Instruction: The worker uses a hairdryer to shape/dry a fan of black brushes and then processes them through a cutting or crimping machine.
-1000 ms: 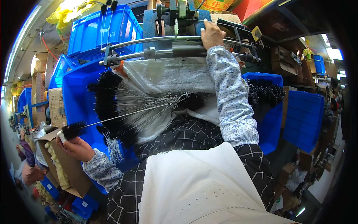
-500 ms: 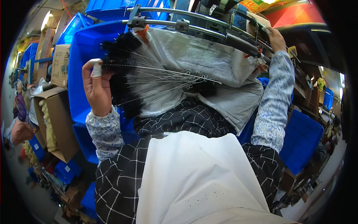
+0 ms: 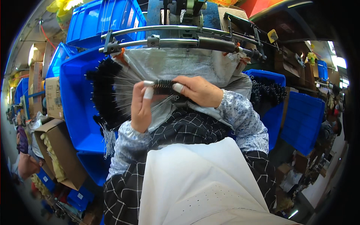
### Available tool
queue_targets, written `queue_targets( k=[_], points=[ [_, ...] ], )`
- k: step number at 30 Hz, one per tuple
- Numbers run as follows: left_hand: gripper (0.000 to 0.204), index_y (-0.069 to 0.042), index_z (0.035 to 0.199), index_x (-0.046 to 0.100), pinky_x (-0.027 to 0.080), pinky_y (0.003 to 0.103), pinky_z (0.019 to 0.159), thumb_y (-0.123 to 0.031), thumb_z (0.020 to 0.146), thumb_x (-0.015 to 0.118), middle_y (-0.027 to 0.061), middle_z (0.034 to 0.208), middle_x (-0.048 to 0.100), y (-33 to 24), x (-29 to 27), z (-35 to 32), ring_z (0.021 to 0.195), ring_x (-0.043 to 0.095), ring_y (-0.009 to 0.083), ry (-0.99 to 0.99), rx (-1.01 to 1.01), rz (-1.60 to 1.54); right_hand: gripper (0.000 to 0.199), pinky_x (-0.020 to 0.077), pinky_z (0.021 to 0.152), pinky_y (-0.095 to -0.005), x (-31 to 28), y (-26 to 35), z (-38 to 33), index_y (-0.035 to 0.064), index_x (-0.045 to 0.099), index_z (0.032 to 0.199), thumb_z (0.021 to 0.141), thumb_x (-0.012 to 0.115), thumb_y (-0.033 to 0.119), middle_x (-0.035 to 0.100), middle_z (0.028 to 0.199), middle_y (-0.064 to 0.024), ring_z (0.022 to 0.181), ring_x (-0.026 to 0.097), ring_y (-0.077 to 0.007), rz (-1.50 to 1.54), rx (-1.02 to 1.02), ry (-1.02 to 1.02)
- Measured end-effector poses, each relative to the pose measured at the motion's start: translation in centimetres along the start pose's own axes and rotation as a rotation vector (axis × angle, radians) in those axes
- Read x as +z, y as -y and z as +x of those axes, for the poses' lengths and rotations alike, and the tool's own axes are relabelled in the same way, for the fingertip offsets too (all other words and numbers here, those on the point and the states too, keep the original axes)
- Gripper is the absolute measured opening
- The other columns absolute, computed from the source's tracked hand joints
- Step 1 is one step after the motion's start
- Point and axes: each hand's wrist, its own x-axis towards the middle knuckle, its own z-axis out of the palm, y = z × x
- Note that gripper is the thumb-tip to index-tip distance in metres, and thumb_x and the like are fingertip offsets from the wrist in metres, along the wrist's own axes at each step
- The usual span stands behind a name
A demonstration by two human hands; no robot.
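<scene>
Holding a small black brush between both hands

Starting at your far left, a cardboard box (image 3: 56, 150) stands open beside a stack of blue plastic bins (image 3: 77, 108). In the nearest bin a fan of black bristle brushes (image 3: 103, 95) on thin wire stems lies spread out, the bristle heads to the left and the wires running right toward your hands.

Your left hand (image 3: 140, 108) is raised in front of the grey plastic sheet (image 3: 176, 63), its fingers curled up and closed, with pale tape wrapped round two fingertips. Those taped tips pinch the left end of a short black brush (image 3: 163, 87), which lies level between your two hands, just below the curved metal bars (image 3: 168, 35) of the machine.

Your right hand (image 3: 198, 90) meets it from the other side: thumb and forefinger are closed narrowly on the brush's right end, one tip also taped. Several loose wires pass under both hands.

Further right, another blue bin (image 3: 270, 97) holds a heap of dark brush pieces, and a blue crate (image 3: 302, 116) stands beyond it. Your white apron (image 3: 202, 183) fills the lower middle.
</scene>
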Motion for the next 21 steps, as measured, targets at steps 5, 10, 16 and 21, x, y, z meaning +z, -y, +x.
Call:
queue_targets(
  k=[5,10,16,21],
  points=[
    [0.020,-0.002,0.099,0.040,0.041,0.026,0.059,-0.017,0.085,0.043,0.0076,0.072,0.053,-1.6,-10.1,-4.6,0.064,0.050,0.0155,-0.244,-0.152,0.732,0.021,0.0471,0.053,-0.0282,-8.0,-6.8,2.6,0.0115,0.056,0.098,0.081,0.049,0.021,0.060,0.072,-0.0044,0.059,0.054,-0.0160,-0.775,0.010,-0.908],
    [0.015,-0.001,0.087,0.046,0.039,0.026,0.052,-0.013,0.080,0.050,0.0047,0.064,0.050,-1.3,-16.8,-9.5,0.056,0.046,0.0137,-0.070,-0.458,1.192,0.025,0.0375,0.071,-0.0349,-12.6,-12.2,4.9,0.0222,0.058,0.100,0.079,0.047,0.030,0.058,0.081,-0.0015,0.081,0.050,-0.0196,-0.993,0.358,-0.992],
    [0.012,-0.003,0.076,0.048,0.036,0.019,0.052,-0.014,0.082,0.047,0.0003,0.064,0.049,-0.1,-16.9,-9.2,0.058,0.045,0.0057,-0.239,-0.565,0.843,0.025,0.0361,0.073,-0.0342,-12.5,-12.7,6.3,0.0217,0.057,0.101,0.079,0.048,0.029,0.058,0.082,-0.0003,0.082,0.049,-0.0188,-0.979,0.306,-1.015],
    [0.012,-0.002,0.078,0.049,0.034,0.019,0.048,-0.014,0.081,0.050,-0.0010,0.061,0.049,-0.2,-17.2,-8.7,0.054,0.043,0.0049,-0.168,-0.551,0.813,0.026,0.0347,0.075,-0.0342,-12.9,-12.8,6.2,0.0224,0.056,0.103,0.080,0.048,0.027,0.058,0.084,-0.0004,0.085,0.048,-0.0185,-0.934,0.319,-0.965]
  ],
)
